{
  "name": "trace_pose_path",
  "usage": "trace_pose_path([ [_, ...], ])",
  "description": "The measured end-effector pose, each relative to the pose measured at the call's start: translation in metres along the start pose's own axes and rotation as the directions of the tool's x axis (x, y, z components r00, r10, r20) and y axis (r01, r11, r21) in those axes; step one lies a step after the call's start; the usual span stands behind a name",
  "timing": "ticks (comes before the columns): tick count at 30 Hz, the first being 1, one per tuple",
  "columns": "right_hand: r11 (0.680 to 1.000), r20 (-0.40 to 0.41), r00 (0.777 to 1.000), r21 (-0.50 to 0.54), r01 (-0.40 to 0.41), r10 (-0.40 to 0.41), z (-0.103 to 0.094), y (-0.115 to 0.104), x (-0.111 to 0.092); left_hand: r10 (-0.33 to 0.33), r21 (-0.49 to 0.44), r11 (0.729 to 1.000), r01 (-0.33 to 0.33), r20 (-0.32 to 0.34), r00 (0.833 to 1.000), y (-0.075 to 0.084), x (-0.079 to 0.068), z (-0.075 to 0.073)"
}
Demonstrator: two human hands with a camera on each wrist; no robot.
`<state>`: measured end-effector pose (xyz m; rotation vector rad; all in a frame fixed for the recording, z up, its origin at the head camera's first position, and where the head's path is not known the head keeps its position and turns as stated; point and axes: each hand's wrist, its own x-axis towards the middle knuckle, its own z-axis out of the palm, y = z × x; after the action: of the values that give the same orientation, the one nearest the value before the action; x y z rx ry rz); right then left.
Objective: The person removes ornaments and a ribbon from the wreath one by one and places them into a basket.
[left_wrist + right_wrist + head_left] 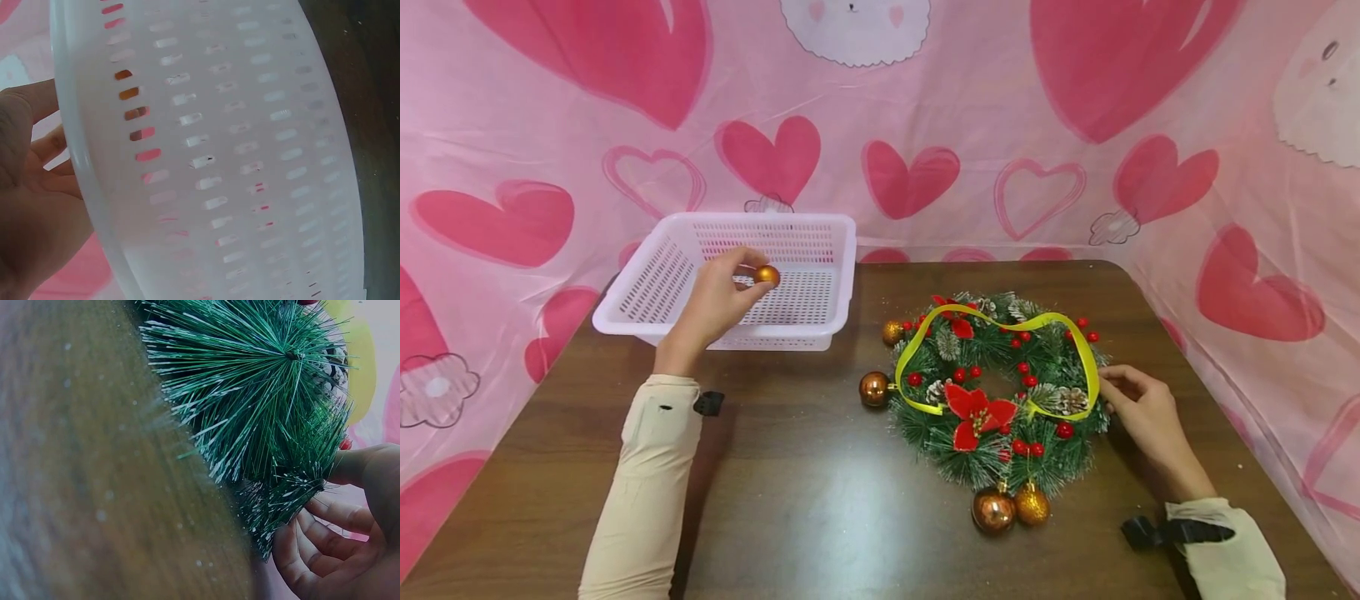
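Note:
My left hand [718, 296] pinches a small gold ball ornament [767, 276] between thumb and fingers, over the white plastic basket [722, 332]. From the left wrist, the basket's slotted wall [250, 150] hides the fingertips and most of the ball. At the right, my right hand [1150, 417] grips the outer edge of a green Christmas wreath [1052, 458]; the right wrist view has thumb and fingers around its needles [287, 494]. The wreath bears a yellow ribbon [1088, 367], red poinsettias [976, 415], pine cones and berries.
Copper and gold baubles hang out from the wreath: one bauble [875, 389] on its left, another bauble [994, 510] at its front. Everything stands on a brown wooden table [790, 483]. A pink heart-print cloth [970, 108] hangs behind and along both sides.

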<state>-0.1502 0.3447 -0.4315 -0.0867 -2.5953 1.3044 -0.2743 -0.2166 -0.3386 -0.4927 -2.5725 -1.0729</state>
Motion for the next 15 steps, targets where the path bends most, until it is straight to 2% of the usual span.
trace_pose_path([
  [15, 1.000, -0.015, 1.000, -0.001, 0.020, -0.020, 0.0013, -0.0030, -0.0020, -0.013, 0.043, 0.999, 0.011, 0.050, 0.999, -0.0041, -0.0001, 0.0023],
])
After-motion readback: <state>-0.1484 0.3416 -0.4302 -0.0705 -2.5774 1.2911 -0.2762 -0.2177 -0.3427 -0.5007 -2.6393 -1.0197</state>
